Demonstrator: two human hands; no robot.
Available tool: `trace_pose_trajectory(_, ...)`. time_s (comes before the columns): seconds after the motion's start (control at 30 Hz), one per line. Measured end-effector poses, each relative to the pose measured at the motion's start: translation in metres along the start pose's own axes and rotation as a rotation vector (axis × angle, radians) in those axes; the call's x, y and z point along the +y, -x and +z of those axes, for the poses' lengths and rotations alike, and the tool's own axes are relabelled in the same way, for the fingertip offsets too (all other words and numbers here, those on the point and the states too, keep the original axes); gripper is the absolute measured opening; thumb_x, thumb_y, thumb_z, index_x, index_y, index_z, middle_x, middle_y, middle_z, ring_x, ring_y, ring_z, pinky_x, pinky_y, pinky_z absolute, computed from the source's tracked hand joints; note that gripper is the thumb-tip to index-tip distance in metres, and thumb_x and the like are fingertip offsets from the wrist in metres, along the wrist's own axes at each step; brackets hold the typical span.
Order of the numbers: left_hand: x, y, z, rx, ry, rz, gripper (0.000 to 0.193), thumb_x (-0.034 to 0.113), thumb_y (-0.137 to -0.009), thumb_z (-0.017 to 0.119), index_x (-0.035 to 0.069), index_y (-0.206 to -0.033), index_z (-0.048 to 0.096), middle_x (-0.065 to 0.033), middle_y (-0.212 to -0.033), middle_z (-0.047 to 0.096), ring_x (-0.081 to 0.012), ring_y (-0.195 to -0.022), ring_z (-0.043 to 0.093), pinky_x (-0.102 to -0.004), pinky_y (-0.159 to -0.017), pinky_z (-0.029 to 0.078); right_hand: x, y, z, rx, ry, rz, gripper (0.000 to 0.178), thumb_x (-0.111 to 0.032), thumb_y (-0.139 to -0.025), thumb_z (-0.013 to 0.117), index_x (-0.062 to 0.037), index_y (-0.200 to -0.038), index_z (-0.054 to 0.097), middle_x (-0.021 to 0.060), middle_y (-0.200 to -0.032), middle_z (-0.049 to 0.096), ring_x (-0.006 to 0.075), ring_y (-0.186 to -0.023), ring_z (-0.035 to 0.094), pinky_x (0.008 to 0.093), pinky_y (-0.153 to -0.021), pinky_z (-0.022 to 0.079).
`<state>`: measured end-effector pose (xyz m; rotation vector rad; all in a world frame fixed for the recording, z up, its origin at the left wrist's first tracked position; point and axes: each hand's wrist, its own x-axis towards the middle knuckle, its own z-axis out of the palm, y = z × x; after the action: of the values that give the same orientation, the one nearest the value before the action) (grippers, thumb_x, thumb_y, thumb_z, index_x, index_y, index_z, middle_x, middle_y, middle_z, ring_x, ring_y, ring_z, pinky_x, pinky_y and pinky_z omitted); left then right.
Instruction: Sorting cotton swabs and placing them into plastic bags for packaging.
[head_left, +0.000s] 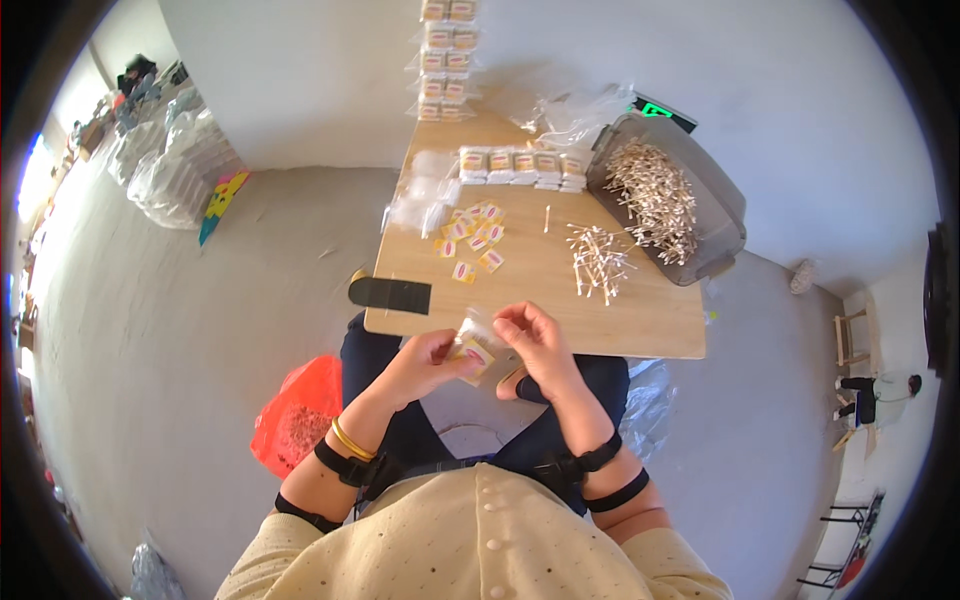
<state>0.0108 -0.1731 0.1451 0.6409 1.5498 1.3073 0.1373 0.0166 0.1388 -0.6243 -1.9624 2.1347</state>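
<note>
My left hand (430,362) grips a small clear plastic bag (474,328) with a yellow-and-white card (474,353) in its lower part, just off the table's near edge. At the bag's upper right edge, the curled fingers of my right hand (535,340) pinch the plastic. Beyond them on the table lie loose yellow-and-white cards (470,230) in a scattered heap. To their right is a loose pile of cotton swabs (600,260), with one single swab (547,219) apart from it.
A grey plastic bin (722,215) full of cotton swabs rests tilted at the table's right. Packed bags (522,165) stand in a row at the back, near clear empty bags (425,190). A black strap-like piece (395,295) lies front left. A red bag (300,415) sits on the floor.
</note>
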Motion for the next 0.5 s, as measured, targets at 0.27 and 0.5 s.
trace_pose_trajectory(0.27,-0.036,-0.074,0.011,0.228,0.25,0.045,0.035,0.024,-0.1,0.072,0.002,-0.126,0.067,-0.004,-0.11,0.074,-0.0108,-0.102,0.067,-0.0295,-0.095,0.049,0.044,-0.022,0.002,0.019,-0.16,0.111,0.045,-0.029,-0.098,0.074,0.0012,-0.129,0.061,0.0072,-0.106,0.07,0.0137,-0.097,0.064,0.0292,-0.087,0.051)
trace_pose_trajectory(0.5,-0.059,-0.117,-0.016,0.633,-0.552,0.257,0.027,0.027,-0.094,0.073,0.005,-0.11,0.069,-0.0077,-0.105,0.069,-0.0246,-0.099,0.065,-0.0389,-0.092,0.048,0.094,-0.087,-0.044,0.287,-0.119,0.173,0.03,-0.025,-0.097,0.074,-0.0001,-0.112,0.068,0.0035,-0.093,0.071,0.0102,-0.083,0.063,0.0265,-0.077,0.051)
